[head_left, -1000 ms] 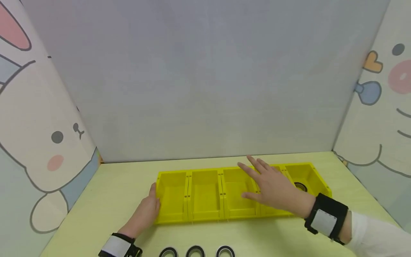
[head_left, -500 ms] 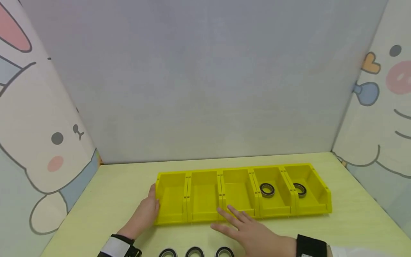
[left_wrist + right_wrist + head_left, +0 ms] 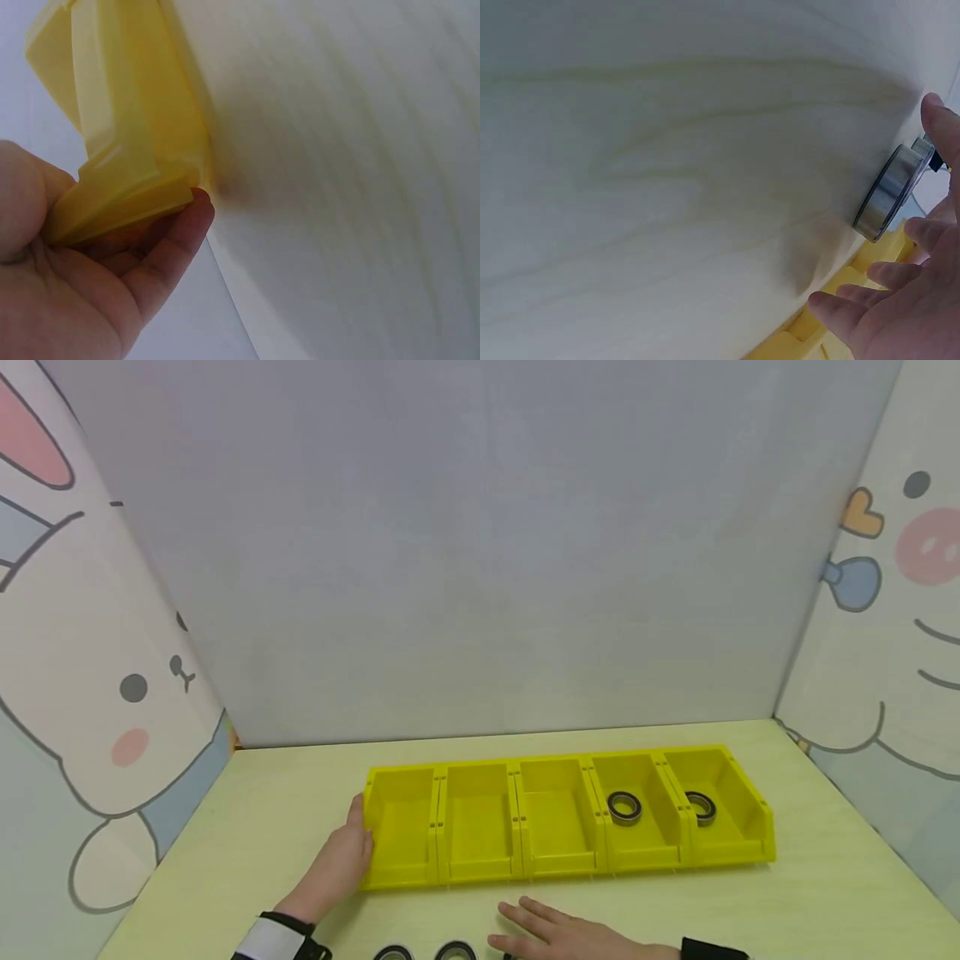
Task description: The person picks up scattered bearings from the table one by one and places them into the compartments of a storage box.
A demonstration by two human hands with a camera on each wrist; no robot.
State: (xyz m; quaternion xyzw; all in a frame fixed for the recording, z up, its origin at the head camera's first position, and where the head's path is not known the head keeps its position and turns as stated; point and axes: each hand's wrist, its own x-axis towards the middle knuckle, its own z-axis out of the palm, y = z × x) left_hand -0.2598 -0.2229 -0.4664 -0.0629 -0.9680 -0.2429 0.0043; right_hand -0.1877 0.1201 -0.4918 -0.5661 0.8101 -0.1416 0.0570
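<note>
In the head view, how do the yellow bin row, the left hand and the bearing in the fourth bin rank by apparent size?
1. Yellow bin row, clearly the largest.
2. Left hand, which rests against the row's left end.
3. Bearing in the fourth bin, smallest.

Two bare hands, no gloves or rings visible. Left hand (image 3: 341,860): black wrist strap (image 3: 281,937) carrying a light grey rectangular panel on top, black edging around it. Right hand (image 3: 570,935): only a sliver of matching black band (image 3: 712,950) shows at the frame's bottom edge. Sleeves out of shot.
</note>
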